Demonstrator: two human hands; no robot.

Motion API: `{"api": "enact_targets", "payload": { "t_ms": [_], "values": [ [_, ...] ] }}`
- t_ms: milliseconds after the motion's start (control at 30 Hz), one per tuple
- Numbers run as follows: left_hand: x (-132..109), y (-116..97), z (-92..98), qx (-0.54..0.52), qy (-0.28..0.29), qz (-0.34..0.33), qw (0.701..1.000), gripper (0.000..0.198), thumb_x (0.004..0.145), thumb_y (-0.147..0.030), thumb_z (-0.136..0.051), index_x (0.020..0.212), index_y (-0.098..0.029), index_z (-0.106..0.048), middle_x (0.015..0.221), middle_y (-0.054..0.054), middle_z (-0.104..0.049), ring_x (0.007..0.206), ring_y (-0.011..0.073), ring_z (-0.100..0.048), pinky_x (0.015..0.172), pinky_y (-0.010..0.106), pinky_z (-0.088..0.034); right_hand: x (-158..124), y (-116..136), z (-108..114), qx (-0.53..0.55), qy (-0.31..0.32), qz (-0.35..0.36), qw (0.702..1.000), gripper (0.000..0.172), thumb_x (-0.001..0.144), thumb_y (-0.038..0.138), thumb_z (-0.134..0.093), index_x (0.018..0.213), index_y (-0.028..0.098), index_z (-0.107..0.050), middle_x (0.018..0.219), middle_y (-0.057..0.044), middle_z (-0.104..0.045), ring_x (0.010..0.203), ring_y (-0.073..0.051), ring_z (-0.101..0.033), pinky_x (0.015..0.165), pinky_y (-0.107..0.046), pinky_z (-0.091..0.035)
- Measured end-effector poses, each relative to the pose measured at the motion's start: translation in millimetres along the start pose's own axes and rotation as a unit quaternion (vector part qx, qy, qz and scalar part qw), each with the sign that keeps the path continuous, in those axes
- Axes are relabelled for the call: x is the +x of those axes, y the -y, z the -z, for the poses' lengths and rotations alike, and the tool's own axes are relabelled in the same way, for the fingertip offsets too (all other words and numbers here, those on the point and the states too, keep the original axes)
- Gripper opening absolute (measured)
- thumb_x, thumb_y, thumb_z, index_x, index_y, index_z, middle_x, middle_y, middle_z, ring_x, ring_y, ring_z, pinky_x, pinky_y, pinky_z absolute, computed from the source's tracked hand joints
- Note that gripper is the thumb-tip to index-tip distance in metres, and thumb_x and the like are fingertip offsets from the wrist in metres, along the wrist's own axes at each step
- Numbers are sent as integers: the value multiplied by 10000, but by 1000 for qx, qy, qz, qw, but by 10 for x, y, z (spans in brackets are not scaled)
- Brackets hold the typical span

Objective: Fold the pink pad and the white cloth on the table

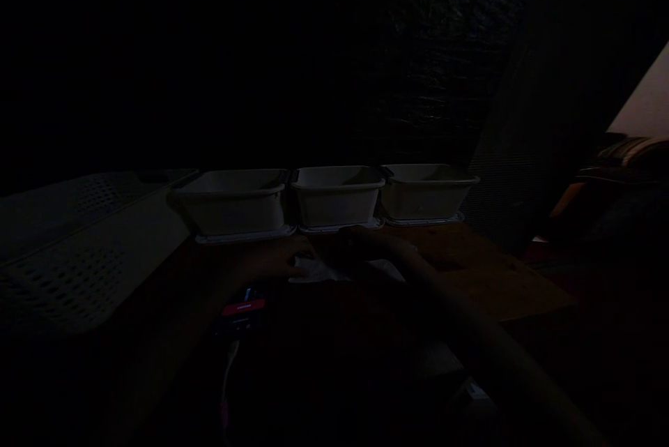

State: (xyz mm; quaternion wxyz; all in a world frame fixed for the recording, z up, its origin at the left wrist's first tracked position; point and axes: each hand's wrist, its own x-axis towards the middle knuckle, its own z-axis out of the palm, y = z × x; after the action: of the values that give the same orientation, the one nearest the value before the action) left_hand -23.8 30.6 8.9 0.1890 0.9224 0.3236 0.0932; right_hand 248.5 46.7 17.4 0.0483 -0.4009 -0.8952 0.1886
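Taking the middle tub [337,206] as landmark: just in front of it, a thin white sheet [316,269], lying rumpled on the wooden table [486,273], too dimly lit to tell cloth from paper. In front of the middle tub and a little to its left, the left hand [279,256], at the sheet's left end with fingers slightly parted; pinching or merely touching — cannot tell. In front of the same tub's right half, the right hand [371,241], curled over the sheet with fingertips lost in shadow; cannot tell its grip either.

Beside the middle tub, the left tub [235,213] and the right tub [423,199], rims nearly touching it, so little room forward for either hand. Farther left of it, a perforated basket [78,286], walling in that side. Nearer than the middle tub and to its left, a lit phone [243,309] and a cable [228,370], close below the left hand. Most room to the middle tub's right — across visible wood, out to the table's right edge.
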Motion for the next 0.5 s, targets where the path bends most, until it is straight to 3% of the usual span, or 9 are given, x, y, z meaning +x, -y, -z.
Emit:
{"api": "enact_targets", "payload": {
  "t_ms": [133,333,500],
  "values": [
    [-20,22,14,-10,2,11,1000,383,853,-311,-708,1213,-204,-633,1280,98,-611,1149,246,-599,949,341,-485,-44,1,47,37,-10,-36,999,425,862,89,-597,1280,57,-667,1244,-146,-675,1016,-178,-667,887,-261,-519],
    [-60,85,34,-16,5,41,999,466,815,-414,-744,1220,-214,-631,1269,85,-612,1060,227,-617,860,295,-498,-28,-163,52,56,-13,-62,996,390,867,109,-594,1243,74,-691,1166,-118,-712,962,-171,-685,810,-237,-517],
    [-79,64,50,-9,14,60,998,489,803,-459,-743,1208,-207,-637,1247,86,-622,975,211,-629,807,289,-497,-13,-331,76,48,-38,-61,996,410,854,97,-596,1250,88,-704,1172,-130,-712,1001,-190,-695,863,-251,-519]
  ]
}}
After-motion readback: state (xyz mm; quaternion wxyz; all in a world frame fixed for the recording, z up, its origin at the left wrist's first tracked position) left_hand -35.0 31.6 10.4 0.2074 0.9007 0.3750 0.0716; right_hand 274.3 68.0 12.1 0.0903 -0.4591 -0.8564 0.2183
